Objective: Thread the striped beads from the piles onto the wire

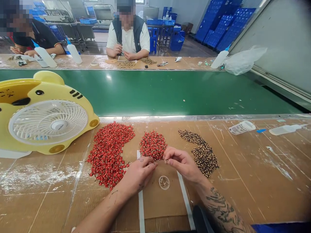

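Note:
My left hand is closed, thumb and fingertips pressed together in front of the middle red pile; what it pinches, if anything, is too small to make out. Facing it, my right hand pinches a tiny dark-and-tan piece between thumb and fingers. A small round clear cup with a little in it sits just below both hands. Behind the fingertips lies a round pile of small red pieces with pale and dark ends. A larger red pile spreads left, and a black-and-tan pile curves at right.
A yellow animal-shaped fan stands at left. Beyond the cardboard-covered table runs a green conveyor belt. A white tub and a squeeze bottle lie at right. Two people sit across the belt.

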